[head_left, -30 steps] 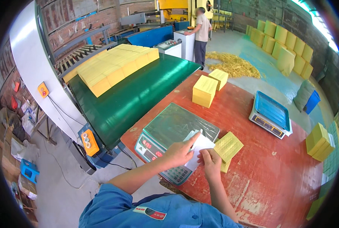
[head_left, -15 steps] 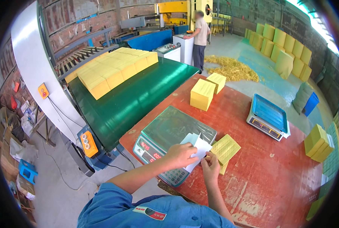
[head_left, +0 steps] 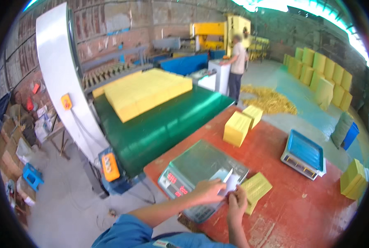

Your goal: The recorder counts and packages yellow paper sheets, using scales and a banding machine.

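Observation:
My left hand (head_left: 211, 191) reaches across the front of a digital scale (head_left: 207, 155) with red lit figures, its fingers closed on some white paper sheets (head_left: 232, 182). My right hand (head_left: 237, 201) pinches the lower right part of the same paper. The sheets stand tilted above the scale's plate, and the fingers partly cover them. Just right of my right hand, a yellow stack of paper-like pieces (head_left: 256, 188) lies on the red table (head_left: 292, 206), with a piece under it set at an angle.
Two yellow blocks (head_left: 236, 128) stand behind the scale. A second scale with a blue tray (head_left: 304, 149) is at the right, near more yellow blocks (head_left: 353, 180). To the left, a green conveyor belt (head_left: 159, 136) carries a wide yellow slab of blocks (head_left: 147, 93). A person (head_left: 236, 68) stands beyond.
The view has swung left and upward, so the scene sits further right and lower. Both hands stay on the paper, and less of it shows now.

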`<state>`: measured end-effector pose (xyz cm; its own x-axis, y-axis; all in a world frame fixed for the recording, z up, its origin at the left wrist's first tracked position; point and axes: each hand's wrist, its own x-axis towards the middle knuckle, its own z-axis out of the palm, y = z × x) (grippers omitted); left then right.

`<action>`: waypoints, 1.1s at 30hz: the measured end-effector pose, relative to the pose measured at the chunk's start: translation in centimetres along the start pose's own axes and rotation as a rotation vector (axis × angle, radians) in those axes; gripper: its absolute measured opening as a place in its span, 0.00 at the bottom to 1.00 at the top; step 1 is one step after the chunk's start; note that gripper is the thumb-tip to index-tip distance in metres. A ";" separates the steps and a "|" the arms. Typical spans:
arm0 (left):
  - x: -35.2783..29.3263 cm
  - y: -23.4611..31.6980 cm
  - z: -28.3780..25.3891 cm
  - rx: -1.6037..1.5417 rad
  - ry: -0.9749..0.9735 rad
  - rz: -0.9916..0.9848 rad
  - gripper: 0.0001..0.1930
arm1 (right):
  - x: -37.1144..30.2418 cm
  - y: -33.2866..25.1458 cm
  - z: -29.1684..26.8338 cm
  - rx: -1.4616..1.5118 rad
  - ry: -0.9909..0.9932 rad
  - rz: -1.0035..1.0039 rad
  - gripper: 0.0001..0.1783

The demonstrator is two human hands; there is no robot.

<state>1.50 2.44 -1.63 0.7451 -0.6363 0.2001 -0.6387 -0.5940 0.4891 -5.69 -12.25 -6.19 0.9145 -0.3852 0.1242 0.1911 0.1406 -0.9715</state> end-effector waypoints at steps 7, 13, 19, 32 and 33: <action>0.0 -0.6 -1.4 -0.157 -0.051 -0.077 0.19 | 0.9 -0.3 0.1 0.110 -0.034 0.059 0.24; -0.6 -0.6 -1.3 -0.129 -0.031 -0.064 0.19 | 0.3 -0.2 0.2 0.098 -0.028 0.080 0.23; -0.5 0.0 -1.0 -0.099 0.013 -0.062 0.18 | 0.4 0.1 -0.3 0.098 -0.045 0.083 0.22; -0.9 0.3 -0.9 -0.046 0.048 -0.060 0.18 | 0.1 0.3 -0.5 0.083 -0.064 0.092 0.22; -0.9 0.3 -0.8 -0.032 0.057 -0.059 0.18 | 0.1 0.2 -0.4 0.077 -0.064 0.093 0.22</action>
<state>0.75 3.24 -0.98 0.7918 -0.5706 0.2178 -0.5872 -0.6130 0.5286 -5.75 -12.62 -6.50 0.9499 -0.3087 0.0492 0.1289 0.2433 -0.9613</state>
